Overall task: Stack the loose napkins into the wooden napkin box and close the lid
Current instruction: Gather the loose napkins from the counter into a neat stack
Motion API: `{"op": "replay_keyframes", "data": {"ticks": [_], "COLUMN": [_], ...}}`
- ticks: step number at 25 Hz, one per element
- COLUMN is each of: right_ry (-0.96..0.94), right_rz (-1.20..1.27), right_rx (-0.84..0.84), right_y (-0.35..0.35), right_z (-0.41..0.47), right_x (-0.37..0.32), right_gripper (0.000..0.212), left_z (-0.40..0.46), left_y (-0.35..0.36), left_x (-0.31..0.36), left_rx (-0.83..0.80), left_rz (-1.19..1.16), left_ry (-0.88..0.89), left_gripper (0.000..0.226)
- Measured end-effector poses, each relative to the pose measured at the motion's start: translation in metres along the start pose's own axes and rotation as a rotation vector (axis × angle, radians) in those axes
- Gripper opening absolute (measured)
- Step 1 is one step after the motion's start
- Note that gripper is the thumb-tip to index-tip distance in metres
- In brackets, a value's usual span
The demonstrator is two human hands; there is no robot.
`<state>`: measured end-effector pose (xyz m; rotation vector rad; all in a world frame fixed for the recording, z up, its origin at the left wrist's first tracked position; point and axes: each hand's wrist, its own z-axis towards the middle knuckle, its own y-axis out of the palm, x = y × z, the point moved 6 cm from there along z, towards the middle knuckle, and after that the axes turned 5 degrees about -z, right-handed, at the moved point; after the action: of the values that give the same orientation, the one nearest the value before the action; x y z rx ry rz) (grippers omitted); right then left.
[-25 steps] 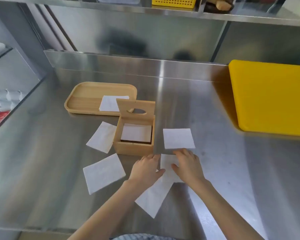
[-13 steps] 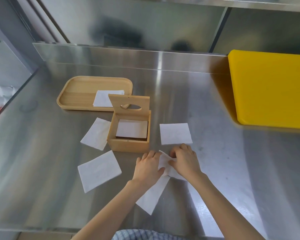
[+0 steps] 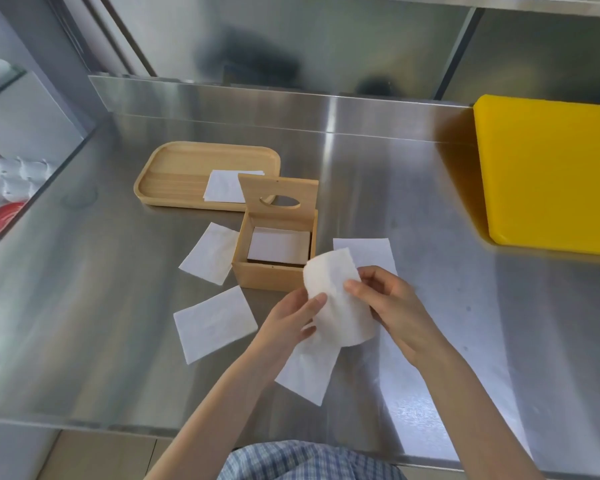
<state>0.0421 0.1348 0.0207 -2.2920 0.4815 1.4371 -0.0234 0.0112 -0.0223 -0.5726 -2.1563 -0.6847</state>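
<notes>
Just in front of the wooden box [image 3: 274, 252], I am holding one napkin [image 3: 336, 299] lifted clear of the steel counter [image 3: 430, 202]: left hand [image 3: 291, 318] pinching its near-left edge, right hand [image 3: 392, 306] gripping its right side, both clamped on the paper, which is bowing between them. Step in hand, as I am judging it: flattening this sheet and lowering it square into the box, so I am wanting even tension from both sides and its corners lined up with the napkin in the box [image 3: 278, 245] before letting go. Lid [image 3: 279, 199] is standing upright at the far side, slot showing, leaving the opening free from my side. Loose items waiting: napkin under my wrists [image 3: 309, 372], partly covered; napkin at front left [image 3: 215, 323]; napkin beside the box's left wall [image 3: 210, 252], just touching or nearly so; napkin to the right [image 3: 371, 252], half hidden behind the held sheet; napkin on the tray [image 3: 222, 190]. Wooden tray [image 3: 174, 174] is sitting behind the box. Yellow board [image 3: 551, 174] is lying well apart at right, obstructing nothing.
</notes>
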Motion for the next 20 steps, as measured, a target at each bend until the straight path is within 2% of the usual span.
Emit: {"op": "replay_keyframes", "data": {"ticks": [2, 4, 9, 11, 13, 16, 18, 20], "right_ry": [0.020, 0.036, 0.084, 0.055, 0.016, 0.043, 0.028, 0.017], "right_rz": [0.073, 0.066, 0.021, -0.180, -0.549, -0.989, -1.106, -1.101], "right_rx": [-0.046, -0.052, -0.047, 0.015, 0.056, 0.021, 0.046, 0.061], "right_y": [0.011, 0.019, 0.025, 0.022, 0.021, 0.032, 0.036, 0.038], "right_z": [-0.002, -0.002, 0.001, 0.006, 0.011, 0.013, 0.013, 0.015], "right_x": [0.003, 0.008, 0.025, 0.031, 0.041, 0.061, 0.062, 0.062], "right_gripper": [0.004, 0.005, 0.021, 0.018, 0.021, 0.040, 0.038, 0.030], "left_z": [-0.006, -0.008, -0.012, -0.015, -0.019, -0.023, -0.023, -0.023], "left_y": [-0.002, -0.007, -0.031, -0.039, -0.045, -0.055, -0.060, -0.063], "left_x": [-0.006, -0.010, -0.014, -0.011, -0.008, -0.006, -0.007, -0.008], "left_rx": [-0.061, -0.043, 0.160, 0.192, 0.217, 0.232, 0.248, 0.256], "left_rz": [-0.174, -0.234, -0.121, -0.117, -0.104, -0.090, -0.061, -0.042], "left_ry": [-0.071, -0.081, -0.057, -0.025, 0.019, 0.043, 0.027, 0.024], "left_gripper": [0.031, 0.033, 0.022, 0.015, 0.008, 0.022, 0.031, 0.033]}}
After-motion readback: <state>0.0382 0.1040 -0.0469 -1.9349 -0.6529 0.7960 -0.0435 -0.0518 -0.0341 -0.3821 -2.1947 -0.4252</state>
